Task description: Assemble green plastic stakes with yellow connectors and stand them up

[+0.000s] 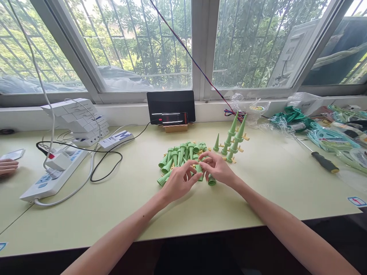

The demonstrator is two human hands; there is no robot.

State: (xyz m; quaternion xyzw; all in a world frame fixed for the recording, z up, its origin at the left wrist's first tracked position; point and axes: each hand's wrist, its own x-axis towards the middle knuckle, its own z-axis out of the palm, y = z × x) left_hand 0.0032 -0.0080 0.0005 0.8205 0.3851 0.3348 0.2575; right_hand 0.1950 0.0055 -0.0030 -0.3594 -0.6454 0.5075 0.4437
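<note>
A heap of green plastic cone-shaped spikes (179, 154) lies in the middle of the pale green table (143, 202). Both my hands meet at the heap's near edge. My left hand (179, 182) has its fingers curled and pinches a small yellowish part together with the fingertips of my right hand (216, 168). Under my right hand lies a green spike (211, 179), which it seems to grip. Stacked green spikes with yellow side pieces (235, 139) lean behind my right hand. A single small cone (216, 143) stands upright beside them.
A white power strip (48, 177) with plugs and cables lies at the left, with white boxes (77, 120) behind. A black screen and phone (172, 110) stand at the windowsill. A screwdriver (322, 160) and bags of green parts (329, 131) lie at the right. Another person's hand (7, 167) rests at far left.
</note>
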